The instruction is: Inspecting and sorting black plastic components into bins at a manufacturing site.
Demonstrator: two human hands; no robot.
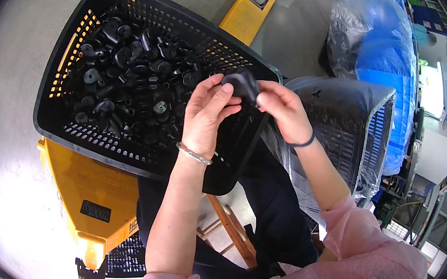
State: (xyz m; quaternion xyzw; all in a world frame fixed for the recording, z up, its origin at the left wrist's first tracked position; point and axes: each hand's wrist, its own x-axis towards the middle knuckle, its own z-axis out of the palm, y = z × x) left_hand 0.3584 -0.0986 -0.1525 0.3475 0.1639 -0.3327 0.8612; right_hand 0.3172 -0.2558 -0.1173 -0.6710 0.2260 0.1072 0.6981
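Between both hands, above the near right corner of a large black basket (163, 175), I hold a black moulded plastic part (241, 84) with a rounded body. My left hand (209, 107) pinches its left side between thumb and fingers. On its lower right edge, the thumb and fingers of my right hand (283, 105) are closed. Inside the basket lies a heap of similar black plastic parts (127, 67), some with round ends and short tubes. The fingers cover portions of the held part, so its full shape is hidden.
The basket rests over a yellow pallet truck (93, 186), whose fork (253, 7) sticks out beyond it. To the right stands a plastic-wrapped black crate (335, 118), with wrapped blue crates (386, 59) behind. A wooden stool (234, 232) shows between my legs.
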